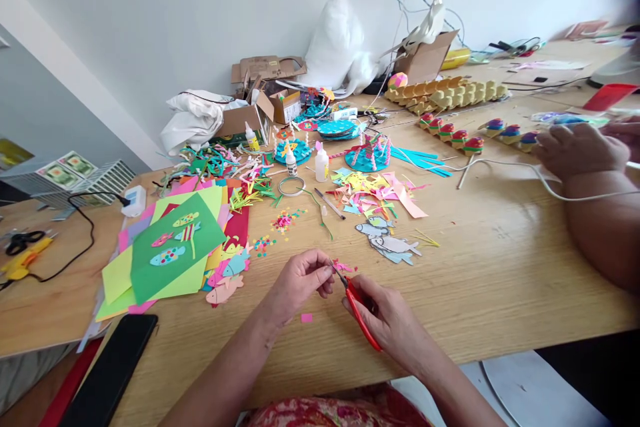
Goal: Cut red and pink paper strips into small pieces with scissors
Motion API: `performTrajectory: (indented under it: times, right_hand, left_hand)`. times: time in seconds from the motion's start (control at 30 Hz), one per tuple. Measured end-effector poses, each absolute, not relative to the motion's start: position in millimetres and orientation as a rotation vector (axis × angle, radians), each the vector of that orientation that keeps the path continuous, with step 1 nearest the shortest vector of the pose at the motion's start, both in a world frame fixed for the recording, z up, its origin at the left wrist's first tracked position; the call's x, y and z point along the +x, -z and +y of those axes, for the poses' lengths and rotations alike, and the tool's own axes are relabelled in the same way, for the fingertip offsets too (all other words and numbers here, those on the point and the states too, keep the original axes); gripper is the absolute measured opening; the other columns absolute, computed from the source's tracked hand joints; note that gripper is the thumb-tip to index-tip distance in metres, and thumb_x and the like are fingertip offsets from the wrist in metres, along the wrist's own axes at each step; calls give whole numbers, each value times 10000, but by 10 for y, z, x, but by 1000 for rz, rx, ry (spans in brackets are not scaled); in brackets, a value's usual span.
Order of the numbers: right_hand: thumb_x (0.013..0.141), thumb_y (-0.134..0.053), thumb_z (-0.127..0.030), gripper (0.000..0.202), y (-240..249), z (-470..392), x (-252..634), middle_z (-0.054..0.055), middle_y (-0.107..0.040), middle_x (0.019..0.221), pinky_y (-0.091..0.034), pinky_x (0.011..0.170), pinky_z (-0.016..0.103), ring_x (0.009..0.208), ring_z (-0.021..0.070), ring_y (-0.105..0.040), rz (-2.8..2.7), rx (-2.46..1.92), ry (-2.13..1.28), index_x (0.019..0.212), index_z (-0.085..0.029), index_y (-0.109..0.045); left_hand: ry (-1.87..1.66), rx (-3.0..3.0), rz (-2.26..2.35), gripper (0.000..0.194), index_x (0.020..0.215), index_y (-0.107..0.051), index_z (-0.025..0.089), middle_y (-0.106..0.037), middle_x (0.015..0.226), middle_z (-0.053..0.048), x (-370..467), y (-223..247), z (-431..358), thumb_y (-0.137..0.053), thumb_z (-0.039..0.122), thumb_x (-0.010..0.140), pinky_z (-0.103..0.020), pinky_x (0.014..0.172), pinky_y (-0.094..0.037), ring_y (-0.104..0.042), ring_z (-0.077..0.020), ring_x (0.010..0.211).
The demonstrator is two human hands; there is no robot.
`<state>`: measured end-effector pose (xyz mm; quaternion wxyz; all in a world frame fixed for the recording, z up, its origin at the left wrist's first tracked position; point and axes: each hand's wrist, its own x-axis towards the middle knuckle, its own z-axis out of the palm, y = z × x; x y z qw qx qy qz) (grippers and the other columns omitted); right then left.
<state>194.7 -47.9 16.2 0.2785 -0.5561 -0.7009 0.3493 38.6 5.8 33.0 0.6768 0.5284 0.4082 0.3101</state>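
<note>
Red-handled scissors [361,321] are in my right hand [395,320], their tips pointing up and left toward my left hand. My left hand [300,280] is closed in a pinch at the scissor tips; whatever it holds is too small to make out. Just beyond the tips lie small pink paper scraps [345,267]. A pink paper square [307,317] rests on the wooden table [260,353] below my left hand. Left of my hands, cut paper fish [225,288] lie beside a green sheet [150,270] that bears several decorated fish.
Grey-blue paper fish [395,243], coloured strips [363,190] and glue bottles [321,163] lie beyond my hands. A black phone [113,370] sits at the left front edge. Another person's hand [583,150] is at the right, near painted egg-carton pieces [453,135] and a white cable [543,180].
</note>
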Motion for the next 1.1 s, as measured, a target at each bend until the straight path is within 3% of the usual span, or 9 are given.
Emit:
performTrajectory:
  times: [0.77, 1.1]
  right_hand:
    - [816, -377, -322, 277, -152, -518, 2000, -52, -389, 497, -262, 441, 192, 468, 75, -324, -1863, -1537, -914, 600, -168, -455]
    - [724, -525, -335, 173, -47, -409, 1973, -51, -406, 604, -315, 462, 196, 515, 83, -376, -1424, -1339, -1240, 738, -184, -442]
  left_hand:
    - [-712, 1198, 926, 169, 708, -499, 137, -507, 560, 24, 380, -313, 79, -545, 300, 703, -203, 508, -398, -474, -74, 502]
    - [-722, 1179, 971, 131, 683, -498, 132, -500, 567, 23, 429, -334, 37, -542, 255, 694, -204, 497, -380, -457, -73, 503]
